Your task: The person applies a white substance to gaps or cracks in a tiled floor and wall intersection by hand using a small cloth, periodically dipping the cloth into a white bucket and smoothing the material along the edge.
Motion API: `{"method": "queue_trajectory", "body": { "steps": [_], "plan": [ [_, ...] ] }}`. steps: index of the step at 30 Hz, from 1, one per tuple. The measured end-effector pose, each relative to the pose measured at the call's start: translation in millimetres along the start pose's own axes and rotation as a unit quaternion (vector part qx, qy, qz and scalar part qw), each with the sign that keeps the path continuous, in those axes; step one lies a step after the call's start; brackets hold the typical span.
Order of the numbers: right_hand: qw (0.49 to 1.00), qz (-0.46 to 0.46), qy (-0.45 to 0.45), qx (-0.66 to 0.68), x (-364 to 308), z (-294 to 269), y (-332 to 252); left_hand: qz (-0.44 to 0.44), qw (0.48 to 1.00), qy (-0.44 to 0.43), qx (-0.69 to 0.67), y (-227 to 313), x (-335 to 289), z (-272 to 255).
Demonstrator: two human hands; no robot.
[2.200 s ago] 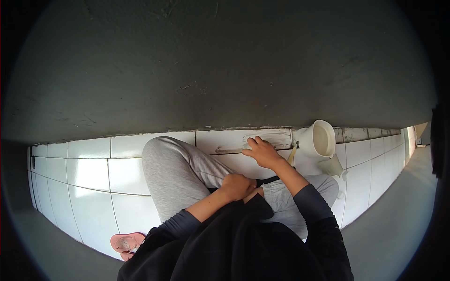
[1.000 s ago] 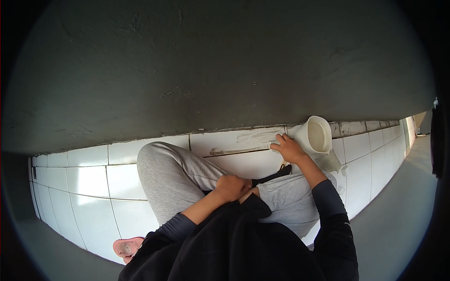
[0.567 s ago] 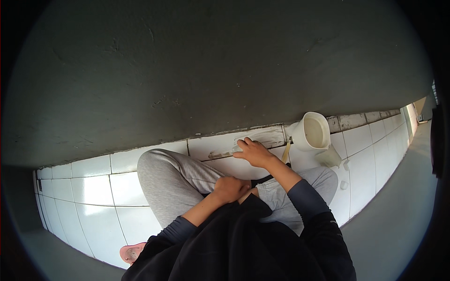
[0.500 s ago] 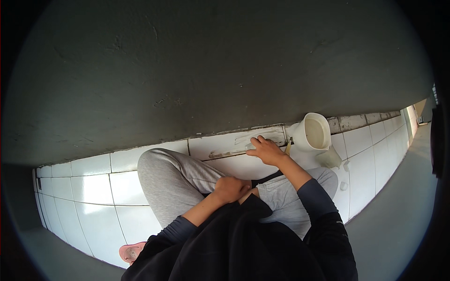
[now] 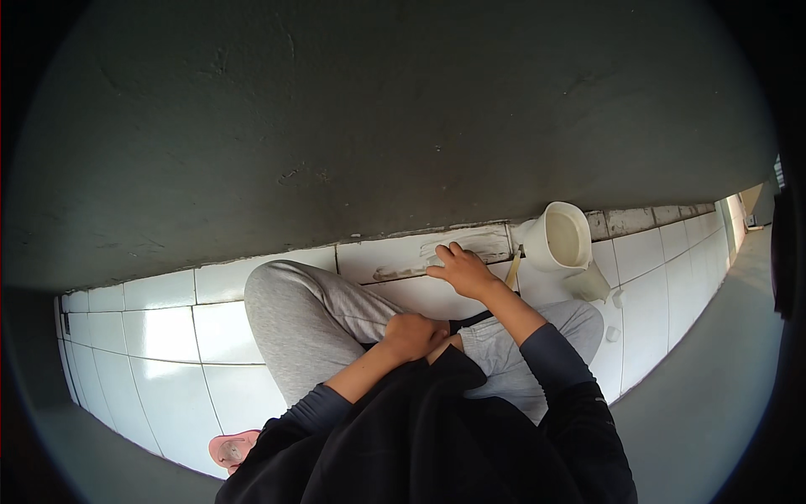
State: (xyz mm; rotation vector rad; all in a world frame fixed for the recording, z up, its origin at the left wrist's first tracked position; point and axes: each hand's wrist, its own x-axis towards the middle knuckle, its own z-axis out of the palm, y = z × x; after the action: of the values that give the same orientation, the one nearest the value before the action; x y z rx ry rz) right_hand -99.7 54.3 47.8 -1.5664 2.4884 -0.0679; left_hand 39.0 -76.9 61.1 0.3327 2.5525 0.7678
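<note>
My right hand reaches over a white tile beside the wall, its fingers pinched around a small pale piece that is mostly covered. Grey-white smears and a dark, rough streak mark the tile around it. Curled in my lap, my left hand rests near my ankle; its fingertips are hidden. To the right of my right hand stands a white plastic jug with cloudy liquid in it. Between that hand and the jug lies a narrow yellowish strip, of a kind I cannot tell.
A dark grey wall rises directly in front. White floor tiles run along it, and my crossed legs cover the middle. Beside the jug sits a translucent greyish container, with small whitish lumps nearby. A pink slipper shows at lower left.
My right hand has shifted slightly left along the tile with the pale piece. My left hand stays in my lap, and the jug stands in the same place.
</note>
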Motion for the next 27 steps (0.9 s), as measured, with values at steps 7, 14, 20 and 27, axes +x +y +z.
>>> {"method": "queue_trajectory", "body": {
  "steps": [7, 14, 20, 27],
  "plan": [
    [0.994, 0.074, -0.050, -0.058, -60, -2, 62, 0.015, 1.000, 0.002, -0.009, 3, 0, -4],
    [1.000, -0.001, -0.006, -0.014, 0, 4, -6, 0.014, 1.000, -0.001, -0.004, 1, 1, 0],
    [1.000, 0.020, -0.014, 0.011, -4, 2, 4, -0.014, 0.999, -0.028, 0.032, 2, 1, -3],
    [0.995, 0.097, -0.013, -0.034, -56, 3, 62, 0.017, 1.000, 0.004, -0.006, 2, 2, 1]
  ]
}}
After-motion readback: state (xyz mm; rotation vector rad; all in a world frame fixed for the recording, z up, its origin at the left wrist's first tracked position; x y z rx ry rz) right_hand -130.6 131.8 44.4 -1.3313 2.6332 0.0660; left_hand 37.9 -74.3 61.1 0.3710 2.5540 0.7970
